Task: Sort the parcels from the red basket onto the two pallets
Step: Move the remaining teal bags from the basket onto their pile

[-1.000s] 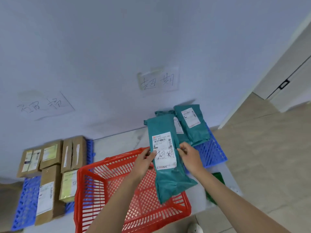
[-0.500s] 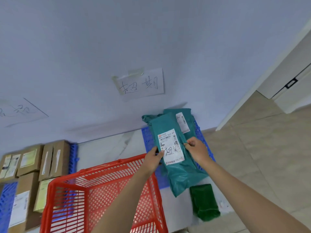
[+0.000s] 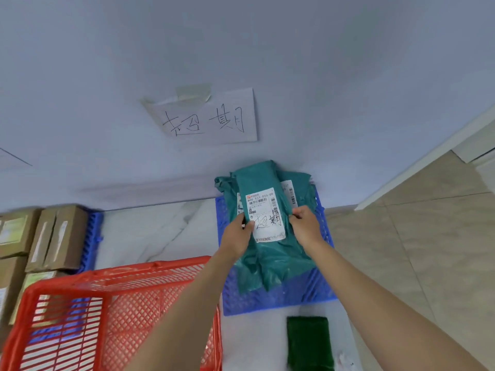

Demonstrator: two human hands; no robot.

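**Parcel now over the right-hand pallet**

Parcel position is the main change: half a second ago the teal bag [image 3: 263, 210] hung between the red basket and the blue grid, and a second ago it stood above the basket itself; now it lies over the right pallet [image 3: 278, 301], on top of the other teal bags [image 3: 297, 183] stacked against the wall. The view has swung rightward too, so the cardboard boxes [image 3: 57, 236] on the left pallet [image 3: 92, 236] sit at the frame's left edge, and only a corner of the left wall sheet shows.

Going left to right: the boxes carry pale labels too blurred to read. The red basket [image 3: 107, 274] fills the lower left. Above it, the paper sign [image 3: 206, 119] taped to the wall reads 超期 in black marker. The left hand [image 3: 237, 236] pinches the bag's left edge, thumb on the white label [image 3: 265, 214]. That label shows a small red logo, the number 800 533 033-00, a barcode, and handwritten 超期 across its lower half; the fine print is illegible. The right hand [image 3: 304, 223] pinches the bag's right edge with curled fingers. The labels on the bags beneath are mostly hidden. A dark green pack [image 3: 309, 344] lies on the floor near the pallet's front edge
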